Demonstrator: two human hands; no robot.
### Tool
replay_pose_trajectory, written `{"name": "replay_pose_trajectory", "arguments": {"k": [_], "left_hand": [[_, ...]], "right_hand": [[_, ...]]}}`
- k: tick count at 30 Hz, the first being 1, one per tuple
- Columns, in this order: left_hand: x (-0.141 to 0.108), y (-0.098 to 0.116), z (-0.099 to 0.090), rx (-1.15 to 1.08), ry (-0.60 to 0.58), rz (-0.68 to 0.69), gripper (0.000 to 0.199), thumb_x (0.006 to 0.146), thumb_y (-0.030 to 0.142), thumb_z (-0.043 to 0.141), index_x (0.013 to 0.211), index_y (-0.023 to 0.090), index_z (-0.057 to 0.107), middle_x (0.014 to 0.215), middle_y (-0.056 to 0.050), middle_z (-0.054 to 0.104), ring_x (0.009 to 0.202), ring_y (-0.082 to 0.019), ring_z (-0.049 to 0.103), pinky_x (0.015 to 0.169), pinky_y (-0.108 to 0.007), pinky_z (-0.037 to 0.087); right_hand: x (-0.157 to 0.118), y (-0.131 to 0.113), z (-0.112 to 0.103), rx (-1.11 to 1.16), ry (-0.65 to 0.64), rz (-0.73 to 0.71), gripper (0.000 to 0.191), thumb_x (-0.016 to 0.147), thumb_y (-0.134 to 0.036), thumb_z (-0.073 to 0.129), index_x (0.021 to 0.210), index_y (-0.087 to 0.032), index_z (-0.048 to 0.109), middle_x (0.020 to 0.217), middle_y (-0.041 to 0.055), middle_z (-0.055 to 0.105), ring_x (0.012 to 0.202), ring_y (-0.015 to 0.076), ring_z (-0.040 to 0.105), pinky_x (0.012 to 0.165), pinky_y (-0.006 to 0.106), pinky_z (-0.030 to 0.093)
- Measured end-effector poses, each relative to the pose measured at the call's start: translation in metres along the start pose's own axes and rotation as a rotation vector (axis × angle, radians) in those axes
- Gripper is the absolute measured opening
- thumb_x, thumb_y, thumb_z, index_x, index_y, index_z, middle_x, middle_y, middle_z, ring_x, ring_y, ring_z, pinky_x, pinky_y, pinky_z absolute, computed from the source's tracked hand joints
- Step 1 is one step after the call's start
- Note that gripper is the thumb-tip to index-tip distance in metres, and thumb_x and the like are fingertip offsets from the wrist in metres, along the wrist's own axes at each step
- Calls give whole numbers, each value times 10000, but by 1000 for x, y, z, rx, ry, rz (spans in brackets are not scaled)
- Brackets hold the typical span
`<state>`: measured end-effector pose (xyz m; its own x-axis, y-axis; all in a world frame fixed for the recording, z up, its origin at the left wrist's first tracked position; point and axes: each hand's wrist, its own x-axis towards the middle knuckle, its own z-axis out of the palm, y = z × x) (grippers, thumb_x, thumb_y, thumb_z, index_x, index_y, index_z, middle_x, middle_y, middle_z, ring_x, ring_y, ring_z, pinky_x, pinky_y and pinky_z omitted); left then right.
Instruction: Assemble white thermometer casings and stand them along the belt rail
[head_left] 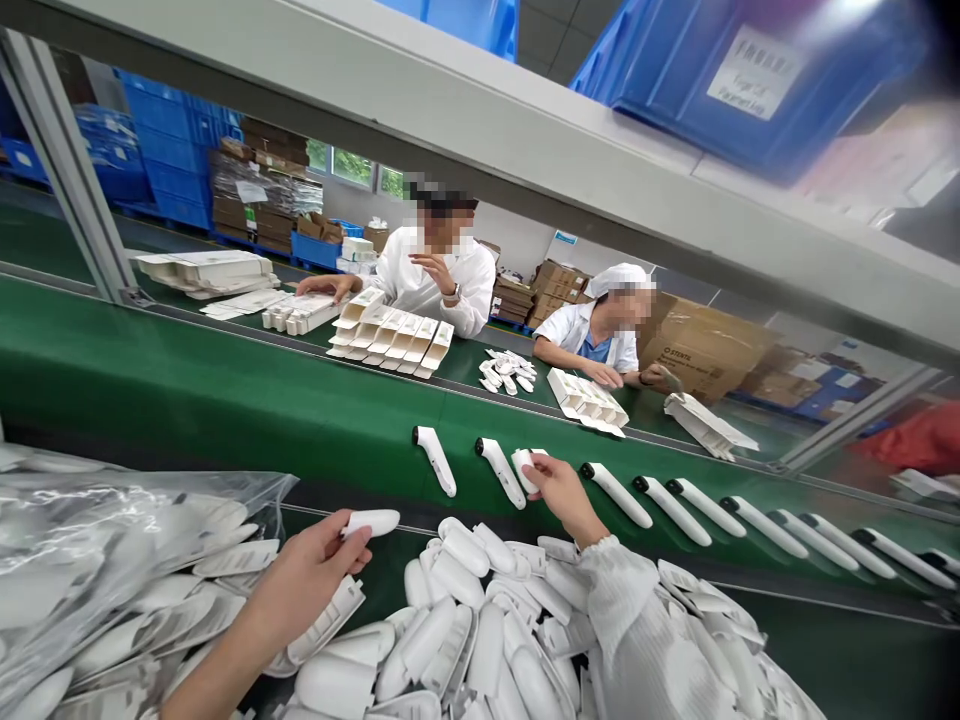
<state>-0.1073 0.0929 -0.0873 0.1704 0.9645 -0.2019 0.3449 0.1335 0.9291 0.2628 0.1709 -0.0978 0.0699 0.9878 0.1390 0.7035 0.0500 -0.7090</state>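
Note:
My left hand [326, 560] is closed round a white plastic cover [377, 522], held level above the front edge of the belt. In my right hand [559, 490] another white cover [523, 472] is pinched upright over the green conveyor belt [225, 375]. Just left of it lies a white handheld thermometer with a black end [501, 472], and a second thermometer [435, 462] lies farther left. A large heap of loose white covers [457, 575] spreads below and between my hands.
More thermometers [671, 510] lie in a row along the belt to the right. A clear plastic bag [135, 530] of covers sits at left. Across the belt two people handle white boxes [397, 335]. A shelf [450, 95] with blue bins [690, 90] crosses overhead.

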Motion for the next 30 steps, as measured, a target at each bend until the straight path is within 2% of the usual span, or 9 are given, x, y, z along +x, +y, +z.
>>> {"name": "replay_pose_trajectory", "arguments": {"k": [3, 6, 9, 14, 18, 21, 23, 27, 30], "left_hand": [[0, 3, 0, 25, -1, -1, 496, 816, 704, 509, 968, 239, 588, 888, -38, 681, 928, -262, 640, 793, -309, 483], [-2, 4, -1, 51, -5, 8, 450, 825, 660, 538, 1030, 264, 606, 943, -23, 690, 929, -250, 633, 785, -297, 472], [-4, 4, 1, 8, -1, 21, 423, 829, 611, 566, 1089, 280, 613, 1018, -28, 692, 976, -247, 628, 834, -299, 470], [-10, 16, 12, -29, -14, 62, 402, 845, 602, 541, 1054, 264, 593, 976, -33, 680, 927, -248, 614, 820, -313, 476], [-16, 30, 24, -44, -89, 127, 319, 869, 564, 538, 923, 252, 579, 873, 3, 657, 848, -203, 589, 767, -267, 456], [-18, 38, 34, -56, -166, 199, 281, 903, 513, 506, 946, 252, 599, 885, 2, 664, 853, -197, 598, 759, -268, 464], [-16, 43, 39, -60, -157, 202, 293, 900, 507, 496, 1002, 254, 602, 938, -15, 678, 891, -211, 620, 781, -289, 489], [-16, 60, 38, -61, -16, 166, 381, 845, 536, 531, 1093, 253, 594, 1145, -60, 663, 1057, -245, 615, 899, -333, 509], [-31, 82, 32, -98, -78, 221, 378, 855, 581, 522, 1043, 275, 643, 1110, -46, 677, 1027, -252, 626, 878, -332, 522]], "right_hand": [[-13, 3, 8, -35, -29, -36, 332, 840, -258, 587, 1137, -170, 707, 1019, 82, 670, 871, 266, 648, 763, 362, 538], [-18, 6, 18, -294, -22, -56, 505, 826, -92, 561, 1326, -146, 603, 1192, 143, 625, 1079, 304, 602, 939, 390, 465], [-14, 7, 22, -538, -43, -29, 509, 907, -78, 506, 1415, -93, 507, 1154, 190, 633, 1065, 313, 613, 926, 384, 462], [-13, -4, 14, -613, -22, -18, 469, 955, -138, 521, 1421, -91, 501, 1129, 208, 633, 1061, 326, 600, 939, 405, 444], [-44, -54, 23, -198, -75, -207, 501, 943, -335, 626, 1411, -188, 522, 1347, 144, 541, 1194, 315, 524, 991, 411, 438], [-71, -103, 38, 318, -419, -295, 360, 945, -382, 624, 1281, -254, 638, 1135, 46, 678, 977, 236, 647, 831, 323, 515], [-77, -121, 45, 437, -496, -288, 247, 952, -363, 607, 1150, -254, 706, 994, 18, 714, 890, 218, 665, 763, 295, 508], [-53, -104, 42, 322, -243, -269, 177, 913, -300, 617, 1032, -213, 716, 947, 27, 702, 836, 211, 643, 748, 294, 488], [-28, -67, 35, 39, -17, -266, 155, 895, -211, 579, 996, -190, 696, 997, 55, 671, 882, 222, 626, 836, 324, 477]]}}
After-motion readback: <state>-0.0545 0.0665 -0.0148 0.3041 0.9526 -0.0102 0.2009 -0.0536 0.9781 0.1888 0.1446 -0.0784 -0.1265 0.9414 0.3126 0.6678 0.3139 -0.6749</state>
